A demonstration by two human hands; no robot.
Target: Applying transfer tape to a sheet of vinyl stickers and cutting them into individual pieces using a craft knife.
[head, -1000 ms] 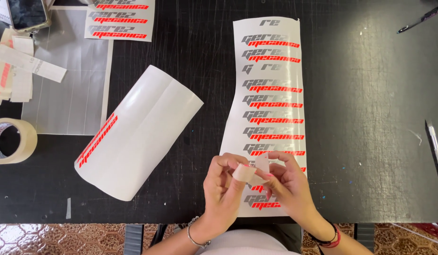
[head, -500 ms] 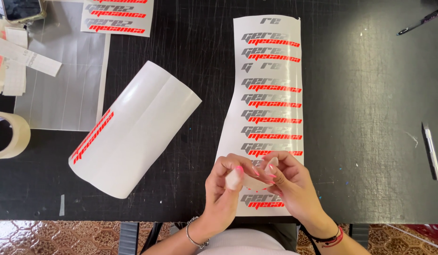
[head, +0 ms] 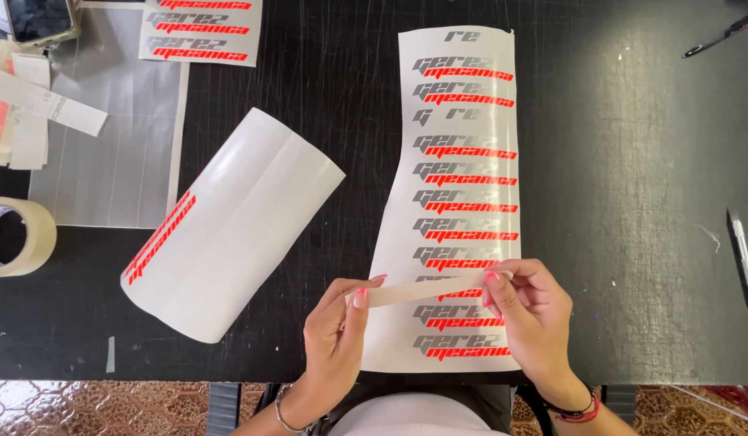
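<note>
Left hand (head: pixel 335 323) and right hand (head: pixel 529 311) pinch a tape strip (head: pixel 426 288) taut over the sticker sheet (head: pixel 459 202); slack could let it stick crooked.

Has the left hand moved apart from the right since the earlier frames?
Yes. The left hand has drawn leftward off the sticker sheet, away from the right hand, stretching the tape strip out between them.

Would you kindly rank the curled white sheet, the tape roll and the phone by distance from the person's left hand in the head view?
1. Curled white sheet: nearest, just up and left of the left hand, which holds a tape strip.
2. Tape roll: at the table's left edge.
3. Phone: farthest, in the top-left corner.
</note>
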